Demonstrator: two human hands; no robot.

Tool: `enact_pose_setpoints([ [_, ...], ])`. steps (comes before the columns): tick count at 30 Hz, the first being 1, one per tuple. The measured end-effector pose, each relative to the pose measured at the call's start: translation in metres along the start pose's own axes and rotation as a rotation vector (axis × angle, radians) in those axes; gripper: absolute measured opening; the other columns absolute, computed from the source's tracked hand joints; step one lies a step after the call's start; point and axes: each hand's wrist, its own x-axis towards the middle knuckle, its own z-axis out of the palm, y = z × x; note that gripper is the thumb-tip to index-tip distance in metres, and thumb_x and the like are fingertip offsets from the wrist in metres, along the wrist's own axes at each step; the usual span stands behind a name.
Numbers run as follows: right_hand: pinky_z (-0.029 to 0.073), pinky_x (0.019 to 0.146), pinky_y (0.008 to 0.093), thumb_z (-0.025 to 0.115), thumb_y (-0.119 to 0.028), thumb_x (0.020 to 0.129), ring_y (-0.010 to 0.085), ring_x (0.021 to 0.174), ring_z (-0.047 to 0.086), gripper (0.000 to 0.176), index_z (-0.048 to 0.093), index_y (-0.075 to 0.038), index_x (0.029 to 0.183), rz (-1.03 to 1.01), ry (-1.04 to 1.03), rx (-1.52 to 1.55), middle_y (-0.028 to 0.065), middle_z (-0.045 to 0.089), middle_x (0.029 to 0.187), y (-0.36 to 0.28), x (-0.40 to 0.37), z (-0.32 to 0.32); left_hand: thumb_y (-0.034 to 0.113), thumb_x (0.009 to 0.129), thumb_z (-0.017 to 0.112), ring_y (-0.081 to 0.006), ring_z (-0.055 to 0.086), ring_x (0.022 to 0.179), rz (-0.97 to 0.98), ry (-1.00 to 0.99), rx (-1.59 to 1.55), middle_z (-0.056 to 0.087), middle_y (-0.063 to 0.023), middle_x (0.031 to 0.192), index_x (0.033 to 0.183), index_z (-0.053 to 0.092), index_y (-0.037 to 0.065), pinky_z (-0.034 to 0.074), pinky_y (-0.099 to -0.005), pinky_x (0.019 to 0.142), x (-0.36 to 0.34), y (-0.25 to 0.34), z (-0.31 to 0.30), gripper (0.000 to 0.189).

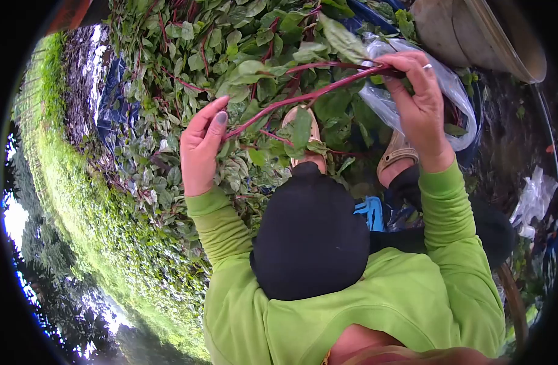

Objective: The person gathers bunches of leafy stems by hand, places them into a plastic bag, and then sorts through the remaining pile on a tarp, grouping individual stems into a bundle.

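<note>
A leafy vine with a purple-red stem (309, 96) stretches between my two hands above a heap of similar greens (200, 48). Its upper end is pinched in the fingers of my right hand (420, 100), which has a ring on one finger. My left hand (201, 143) is closed at the lower left end of the stem, thumb near the forefinger; the other fingers are mostly hidden. A large leaf (343, 39) sticks up beside my right fingers, and further leaves hang off the stem.
A clear plastic bag (455, 97) lies beyond my right wrist, near a large pale bucket (479, 36) on its side. My feet in tan clogs (396, 149) are among the greens. A light blue plastic object (371, 213) is by my knee. Blue sheeting (113, 100) shows at left.
</note>
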Motion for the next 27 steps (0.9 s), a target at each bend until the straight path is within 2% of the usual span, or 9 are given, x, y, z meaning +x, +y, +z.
enact_pose_setpoints([
  [3, 0.051, 0.086, 0.0364, 0.067, 0.004, 0.087, 0.0285, 0.096, 0.064, 0.028, 0.073, -0.006, 0.112, 0.233, -0.177, 0.168, 0.0111, 0.065, 0.101, 0.005, -0.039, 0.039, 0.006, 0.09, 0.072, -0.0227, 0.068, 0.09, -0.09, -0.238, 0.967, 0.072, -0.0116, 0.104, 0.127, 0.069, 0.0, 0.053, -0.0335, 0.082, 0.004, -0.05, -0.043, 0.038],
  [4, 0.051, 0.086, 0.0366, 0.067, 0.001, 0.087, 0.029, 0.096, 0.064, 0.027, 0.073, -0.007, 0.112, 0.346, -0.242, 0.226, 0.0113, 0.065, 0.1, 0.008, -0.063, 0.055, 0.002, 0.084, 0.07, -0.0365, 0.07, 0.103, 0.218, -0.283, 1.198, 0.073, -0.0179, 0.11, 0.118, 0.072, 0.001, 0.055, -0.043, 0.093, 0.0, -0.057, -0.033, 0.034],
  [6, 0.047, 0.091, 0.0342, 0.07, -0.001, 0.091, 0.022, 0.1, 0.059, 0.025, 0.072, -0.005, 0.115, 0.625, -0.479, 0.266, 0.0079, 0.062, 0.103, 0.017, -0.121, 0.088, 0.002, 0.084, 0.069, -0.0354, 0.069, 0.103, 0.458, -0.216, 1.013, 0.073, -0.0148, 0.111, 0.115, 0.075, 0.005, 0.055, -0.0419, 0.092, 0.016, -0.083, -0.005, 0.032],
  [8, 0.046, 0.094, 0.0353, 0.069, -0.004, 0.091, 0.0226, 0.104, 0.058, 0.027, 0.072, -0.007, 0.118, 0.903, -0.68, 0.252, 0.0079, 0.061, 0.103, 0.018, -0.171, 0.114, 0.002, 0.084, 0.069, -0.0357, 0.069, 0.104, 0.302, -0.398, 0.566, 0.073, -0.0163, 0.112, 0.113, 0.076, 0.004, 0.054, -0.0428, 0.096, 0.03, -0.103, 0.042, 0.03],
  [14, 0.046, 0.099, 0.0387, 0.068, -0.005, 0.09, 0.0297, 0.107, 0.059, 0.033, 0.072, -0.01, 0.122, 0.975, -0.664, 0.19, 0.0117, 0.061, 0.106, 0.012, -0.215, 0.111, 0.011, 0.086, 0.071, -0.0346, 0.07, 0.103, 0.502, -1.001, 0.959, 0.075, -0.0167, 0.105, 0.108, 0.078, 0.004, 0.055, -0.0427, 0.091, 0.04, -0.186, 0.143, 0.024],
  [17, 0.045, 0.103, 0.0432, 0.07, -0.005, 0.086, 0.0327, 0.112, 0.06, 0.029, 0.073, -0.008, 0.114, 0.765, -0.737, -0.098, 0.0126, 0.062, 0.114, -0.001, -0.194, 0.086, 0.011, 0.086, 0.072, -0.0343, 0.069, 0.099, 0.392, -0.892, 0.953, 0.075, -0.0162, 0.099, 0.107, 0.079, 0.004, 0.055, -0.0418, 0.087, 0.057, -0.182, 0.137, 0.023],
  [20, 0.041, 0.109, 0.0479, 0.07, -0.007, 0.083, 0.0344, 0.127, 0.056, 0.023, 0.072, -0.009, 0.105, 0.128, -0.526, -0.288, 0.0138, 0.059, 0.133, 0.017, -0.185, 0.074, 0.009, 0.089, 0.072, -0.0322, 0.068, 0.091, 0.187, -0.693, 0.787, 0.072, -0.015, 0.094, 0.107, 0.08, 0.006, 0.054, -0.0404, 0.082, 0.068, -0.137, 0.104, 0.02],
  [24, 0.019, 0.126, 0.0561, 0.066, -0.012, 0.085, 0.038, 0.157, 0.024, 0.013, 0.07, -0.013, 0.097, -0.011, -0.524, -0.479, 0.0153, 0.031, 0.169, 0.042, -0.155, 0.079, 0.007, 0.092, 0.069, -0.0269, 0.067, 0.09, 0.092, -0.649, 0.585, 0.068, -0.0113, 0.092, 0.106, 0.079, 0.005, 0.052, -0.0363, 0.083, 0.061, -0.121, 0.058, 0.017],
  [27, 0.03, 0.12, 0.0538, 0.066, -0.017, 0.087, 0.0279, 0.132, 0.053, 0.009, 0.069, -0.015, 0.095, -0.056, -0.61, -0.396, 0.0078, 0.061, 0.132, 0.064, -0.135, 0.095, 0.006, 0.093, 0.069, -0.0221, 0.062, 0.087, 0.079, -0.611, 0.505, 0.063, -0.0062, 0.09, 0.104, 0.078, 0.005, 0.05, -0.0335, 0.08, 0.047, -0.125, 0.033, 0.014],
])
